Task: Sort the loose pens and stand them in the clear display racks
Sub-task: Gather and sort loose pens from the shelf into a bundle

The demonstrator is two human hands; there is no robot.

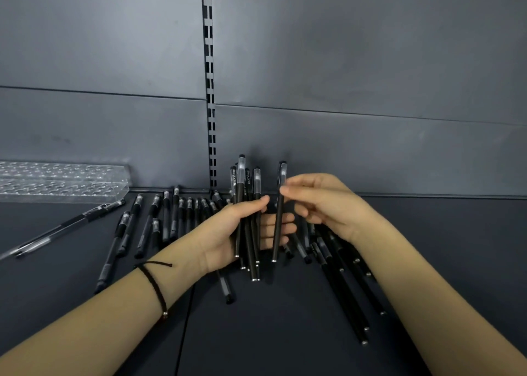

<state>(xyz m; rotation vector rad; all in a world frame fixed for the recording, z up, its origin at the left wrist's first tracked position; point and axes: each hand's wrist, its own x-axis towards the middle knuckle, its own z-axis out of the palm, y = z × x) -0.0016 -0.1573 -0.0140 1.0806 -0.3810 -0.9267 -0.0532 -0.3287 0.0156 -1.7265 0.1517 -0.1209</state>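
Observation:
My left hand (228, 230) grips a bundle of several black pens (247, 193), upright with their caps pointing up, above the dark shelf. My right hand (322, 201) pinches one more black pen (279, 227) near its cap, holding it upright just right of the bundle, in front of my left fingers. Several loose black pens (159, 221) lie side by side on the shelf to the left. More black pens (345, 284) lie below my right wrist. A clear display rack (62, 180) with rows of holes stands at the far left against the back wall.
Two pens with clear barrels (57, 230) lie slanted in front of the rack. The grey back panel has a slotted upright (211, 104) in the middle. The dark shelf (285, 333) stretches toward me between my forearms.

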